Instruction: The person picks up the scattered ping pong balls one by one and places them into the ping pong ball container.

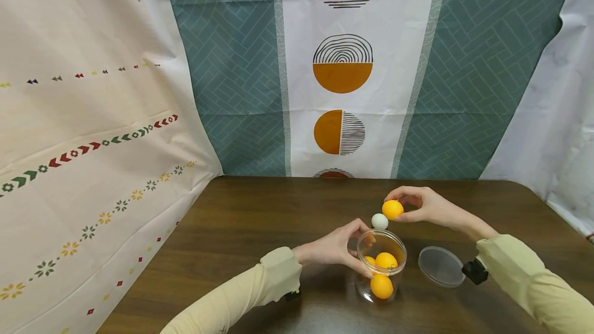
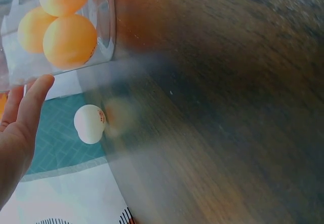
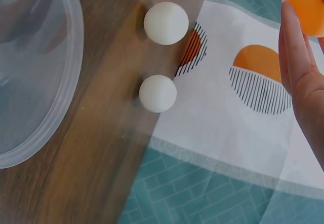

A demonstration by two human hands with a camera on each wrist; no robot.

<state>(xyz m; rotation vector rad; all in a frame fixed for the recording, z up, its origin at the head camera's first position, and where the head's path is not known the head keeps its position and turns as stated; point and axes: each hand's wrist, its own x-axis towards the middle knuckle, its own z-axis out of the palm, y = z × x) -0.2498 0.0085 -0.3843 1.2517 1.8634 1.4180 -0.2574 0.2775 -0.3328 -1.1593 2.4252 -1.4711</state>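
Note:
My left hand [image 1: 331, 247] grips a clear round plastic jar [image 1: 403, 262] near its rim, thumb on the near side and fingers round the far side. Inside lie several orange ping-pong balls [image 2: 70, 41], and the jar's mouth is uncovered. Up and to the right of the jar, my right hand [image 1: 429, 209] pinches another orange ping-pong ball [image 1: 393, 210] between thumb and fingertips, raised over the table. Two white ping-pong balls [image 3: 166, 23] show apart on the wood in the right wrist view. Only one white ball [image 1: 379, 221] shows in the head view, just behind the jar.
A translucent round lid [image 1: 441, 267] lies flat on the dark wooden table [image 1: 260, 210], right of the jar and below my right wrist. Patterned cloth [image 1: 241, 76] hangs along the table's back edge, and a pale cloth [image 1: 93, 117] drapes down the left side.

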